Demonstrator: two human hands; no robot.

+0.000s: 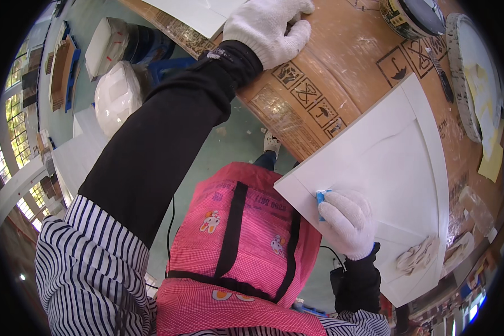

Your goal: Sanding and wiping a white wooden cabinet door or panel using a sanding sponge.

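My right hand (350, 221), in a white knit glove, is closed on a small blue-and-white block (321, 198). It presses the block against a white panel (386, 151) near the panel's left edge. That panel has a curved right side and lies on brown cardboard (341, 73). My left hand (269, 28), also gloved, is stretched out at the top over the cardboard, thumb apart from the fingers. Nothing shows between them. Beside its wrist is the corner of another white panel (196, 12). A crumpled pale cloth (417, 256) lies on the first panel's lower right part.
A round tub (411, 18) stands at the top right. Close by lie a dark-handled scraper (441, 75) and a round, speckled-rim tray (463, 78) with yellow material. Plastic-wrapped bundles (117, 95) sit on the green floor at left. My pink apron (246, 229) hangs below the panel.
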